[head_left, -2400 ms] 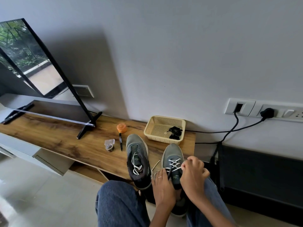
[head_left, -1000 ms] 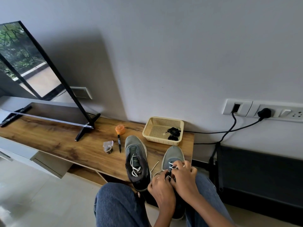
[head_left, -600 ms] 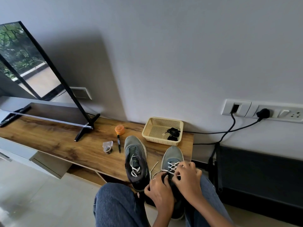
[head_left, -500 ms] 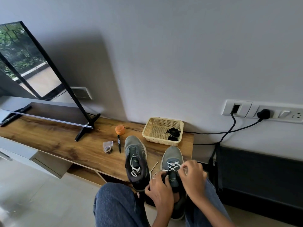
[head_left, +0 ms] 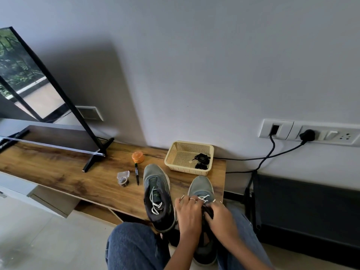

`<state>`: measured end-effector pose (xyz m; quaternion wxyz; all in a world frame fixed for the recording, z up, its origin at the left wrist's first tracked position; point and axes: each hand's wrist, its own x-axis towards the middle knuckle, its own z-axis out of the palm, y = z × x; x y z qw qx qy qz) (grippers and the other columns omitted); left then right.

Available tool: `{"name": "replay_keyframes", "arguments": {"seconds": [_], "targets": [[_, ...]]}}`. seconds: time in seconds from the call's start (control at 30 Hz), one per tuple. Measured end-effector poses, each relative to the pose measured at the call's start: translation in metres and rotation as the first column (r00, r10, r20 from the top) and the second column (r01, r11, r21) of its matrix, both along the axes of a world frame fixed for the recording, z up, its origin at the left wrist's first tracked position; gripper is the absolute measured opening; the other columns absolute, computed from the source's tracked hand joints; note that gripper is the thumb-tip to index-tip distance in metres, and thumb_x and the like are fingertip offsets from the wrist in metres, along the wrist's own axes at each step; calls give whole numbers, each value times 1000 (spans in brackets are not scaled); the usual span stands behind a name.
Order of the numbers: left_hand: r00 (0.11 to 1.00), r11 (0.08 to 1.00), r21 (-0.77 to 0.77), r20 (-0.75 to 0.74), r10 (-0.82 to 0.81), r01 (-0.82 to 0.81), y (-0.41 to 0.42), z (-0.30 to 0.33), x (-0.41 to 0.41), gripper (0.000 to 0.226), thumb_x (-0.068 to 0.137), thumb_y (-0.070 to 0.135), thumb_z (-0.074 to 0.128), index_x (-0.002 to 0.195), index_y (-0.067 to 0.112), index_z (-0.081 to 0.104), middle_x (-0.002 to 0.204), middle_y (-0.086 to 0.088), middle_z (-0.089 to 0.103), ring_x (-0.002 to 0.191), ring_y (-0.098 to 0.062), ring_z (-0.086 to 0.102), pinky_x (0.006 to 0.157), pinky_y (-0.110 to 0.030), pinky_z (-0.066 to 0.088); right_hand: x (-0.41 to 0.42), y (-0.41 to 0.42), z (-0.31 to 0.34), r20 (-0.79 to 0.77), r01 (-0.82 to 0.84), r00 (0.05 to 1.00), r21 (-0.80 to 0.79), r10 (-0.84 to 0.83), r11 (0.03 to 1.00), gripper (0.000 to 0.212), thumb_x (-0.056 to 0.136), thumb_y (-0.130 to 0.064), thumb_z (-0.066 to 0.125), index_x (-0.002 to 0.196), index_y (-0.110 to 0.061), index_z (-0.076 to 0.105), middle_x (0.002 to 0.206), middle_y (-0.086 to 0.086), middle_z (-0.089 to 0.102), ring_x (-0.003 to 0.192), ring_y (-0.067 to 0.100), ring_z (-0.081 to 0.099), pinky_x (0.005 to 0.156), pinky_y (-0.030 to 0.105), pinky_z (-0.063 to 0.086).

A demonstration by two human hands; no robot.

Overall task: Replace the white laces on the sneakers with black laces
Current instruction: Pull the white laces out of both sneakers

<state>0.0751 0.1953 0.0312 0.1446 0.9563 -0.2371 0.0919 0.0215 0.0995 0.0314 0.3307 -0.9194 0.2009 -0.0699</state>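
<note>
Person is sitting at a low wood-grain TV shelf [head_left: 58, 172] against a grey wall – tiled floor below, jeans-clad knees in the foreground. Both hands are working on the right sneaker [head_left: 201, 189], which is overhanging the shelf edge toward the lap; left hand [head_left: 188, 213] and right hand [head_left: 221, 218] are curling fingers in over the tongue, pinching the white lace [head_left: 203, 197] – exact fingertip contact is hidden. Left sneaker [head_left: 156, 193] is lying on the shelf just beside it, white lace partly loosened. Black laces [head_left: 201, 161] are sitting in the beige plastic basket [head_left: 181, 158] by the wall. Orange cap [head_left: 138, 156], black marker [head_left: 137, 173] and tape roll [head_left: 123, 181] are lying left of the shoes. TV [head_left: 29, 78] is standing on the left; wall sockets [head_left: 309, 132] with black cables on the right.
</note>
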Motion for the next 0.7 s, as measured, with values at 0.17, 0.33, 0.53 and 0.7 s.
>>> {"name": "replay_keyframes", "arguments": {"seconds": [0.17,0.33,0.53,0.7], "targets": [[998,998,43,25,-56,55,-3,1,5,33,49,19,89,60,27,59,56,9,56,58,-12,59,89,-39,40,-2,0,-1,27,28,999,-44,-26,999,16,90,-24,58,103,-19,66,101,-3,61,98,15,57,82,28,46],[960,918,-343,-257,111,-198,-2,-1,-3,14,92,24,49,80,21,56,65,8,59,62,-14,59,76,-35,49,-4,4,-6,39,129,991,11,-129,992,13,88,-18,57,98,-18,65,95,-4,61,90,15,60,71,27,46],[756,590,-508,-578,308,-628,-10,21,-7,4,96,20,53,96,22,56,89,2,65,86,-21,62,77,-37,48,-5,3,-8,11,144,989,53,-145,988,17,91,-18,52,102,-18,65,100,-3,63,90,14,60,72,28,47],[996,984,-179,-90,0,-17,-5,1,-1,32,61,19,71,89,33,70,83,16,69,88,-9,63,93,-35,34,-5,1,-10,17,120,993,45,-121,992,16,92,-21,53,103,-18,64,101,-3,63,91,16,61,73,29,47]]}}
